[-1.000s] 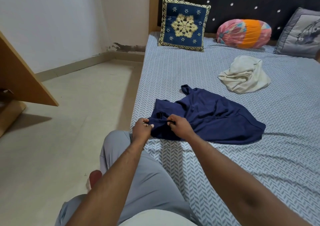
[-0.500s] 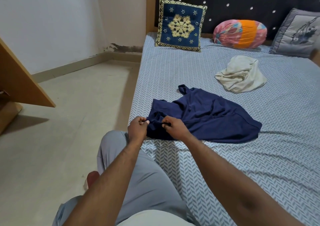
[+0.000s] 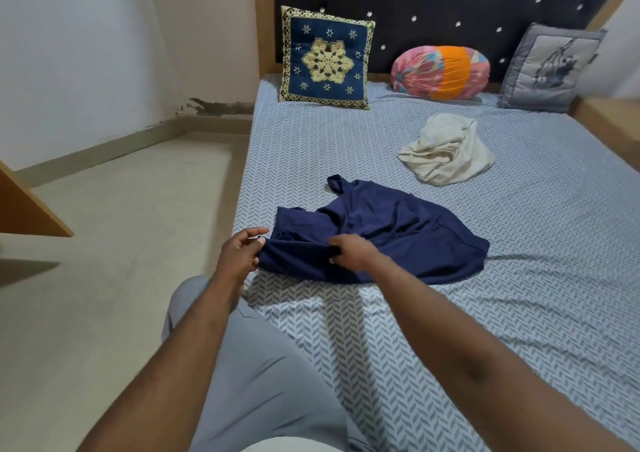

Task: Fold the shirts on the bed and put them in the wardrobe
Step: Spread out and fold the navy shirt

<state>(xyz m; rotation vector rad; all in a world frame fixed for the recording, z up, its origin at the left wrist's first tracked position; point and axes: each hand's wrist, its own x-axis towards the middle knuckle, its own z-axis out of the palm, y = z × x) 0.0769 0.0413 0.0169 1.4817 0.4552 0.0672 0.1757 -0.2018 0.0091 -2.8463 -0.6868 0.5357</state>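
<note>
Navy shirt (image 3: pixel 398 240) (long axis rightward) is pinched by left hand (image 3: pixel 242 255) and right hand (image 3: pixel 353 252).

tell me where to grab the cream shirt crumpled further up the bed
Probably its near left corner, from the person's side: the cream shirt lies in a loose heap on the bed, and that corner sticks out flat, clear of the folds.
</note>
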